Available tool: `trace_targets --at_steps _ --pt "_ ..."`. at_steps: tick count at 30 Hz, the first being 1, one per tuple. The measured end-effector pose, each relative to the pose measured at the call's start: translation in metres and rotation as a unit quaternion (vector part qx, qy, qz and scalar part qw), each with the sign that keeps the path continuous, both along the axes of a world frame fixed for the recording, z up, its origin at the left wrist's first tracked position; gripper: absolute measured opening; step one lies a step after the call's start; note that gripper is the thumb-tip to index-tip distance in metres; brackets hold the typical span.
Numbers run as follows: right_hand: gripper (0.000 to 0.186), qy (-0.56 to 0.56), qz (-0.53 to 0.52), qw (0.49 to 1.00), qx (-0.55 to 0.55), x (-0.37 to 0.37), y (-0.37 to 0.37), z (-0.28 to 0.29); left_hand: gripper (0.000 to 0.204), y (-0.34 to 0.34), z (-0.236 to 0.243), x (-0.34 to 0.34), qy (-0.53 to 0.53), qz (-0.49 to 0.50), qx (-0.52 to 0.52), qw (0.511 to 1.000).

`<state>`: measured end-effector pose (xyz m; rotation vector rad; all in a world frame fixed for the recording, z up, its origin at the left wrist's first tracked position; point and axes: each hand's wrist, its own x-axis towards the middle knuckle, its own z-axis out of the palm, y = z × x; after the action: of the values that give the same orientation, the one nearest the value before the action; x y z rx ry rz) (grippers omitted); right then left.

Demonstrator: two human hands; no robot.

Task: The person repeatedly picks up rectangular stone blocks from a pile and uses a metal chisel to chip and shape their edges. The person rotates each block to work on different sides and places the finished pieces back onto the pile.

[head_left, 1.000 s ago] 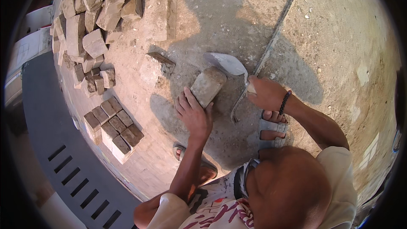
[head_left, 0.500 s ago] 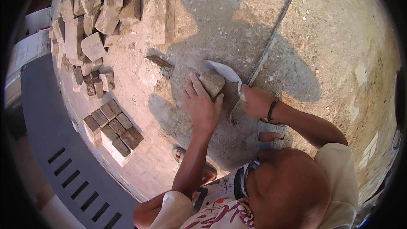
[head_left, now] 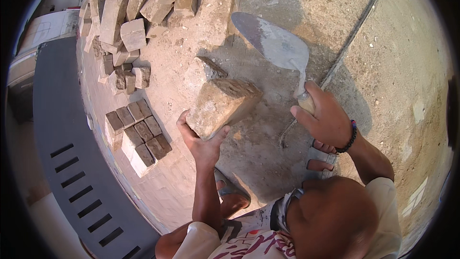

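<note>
My left hand (head_left: 203,146) grips the near end of a rough, tan stone block (head_left: 213,108), thumb on one side and fingers on the other. The block is tilted, and its broken upper face looks darker. My right hand (head_left: 328,117) is wrapped round the wooden handle of a trowel (head_left: 282,48). Its pointed metal blade is raised over the dusty ground, beyond the block and to its right. A jagged stone piece (head_left: 199,74) lies just behind the block. Part of the left hand's fingers is hidden by the block.
Long stone blocks (head_left: 112,19) are heaped at the far left. Nearer, small cut blocks (head_left: 143,129) stand in a neat stack. A thin dark strip (head_left: 352,41) lies on the ground at right. A slotted grey panel (head_left: 57,110) runs along the left; my sandalled foot (head_left: 320,160) is near my right hand.
The block has been lifted and turned up by my left hand, which moved left. The trowel, earlier low beside the block, has swung up and away from it with my right hand.
</note>
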<state>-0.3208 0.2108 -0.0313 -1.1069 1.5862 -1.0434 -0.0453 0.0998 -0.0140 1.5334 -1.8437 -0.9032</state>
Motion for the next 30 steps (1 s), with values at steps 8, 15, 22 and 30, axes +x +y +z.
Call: trace_targets --at_steps 8,15,22,30 --pt "0.033 0.110 0.152 0.981 0.048 0.043 -0.008 0.000 0.094 0.007 -0.031 0.019 0.017 0.007 0.024 1.000" --pt "0.034 0.152 0.188 0.966 0.090 0.029 -0.035 0.007 0.094 0.018 -0.035 0.050 0.067 0.027 0.024 0.997" --pt "0.034 0.206 0.251 0.940 0.101 0.023 -0.028 -0.070 0.095 0.023 -0.049 0.058 0.045 -0.006 0.006 0.999" --pt "0.033 0.181 0.254 0.950 -0.023 0.073 -0.016 0.020 0.098 0.036 -0.056 0.084 0.037 -0.008 -0.036 0.999"
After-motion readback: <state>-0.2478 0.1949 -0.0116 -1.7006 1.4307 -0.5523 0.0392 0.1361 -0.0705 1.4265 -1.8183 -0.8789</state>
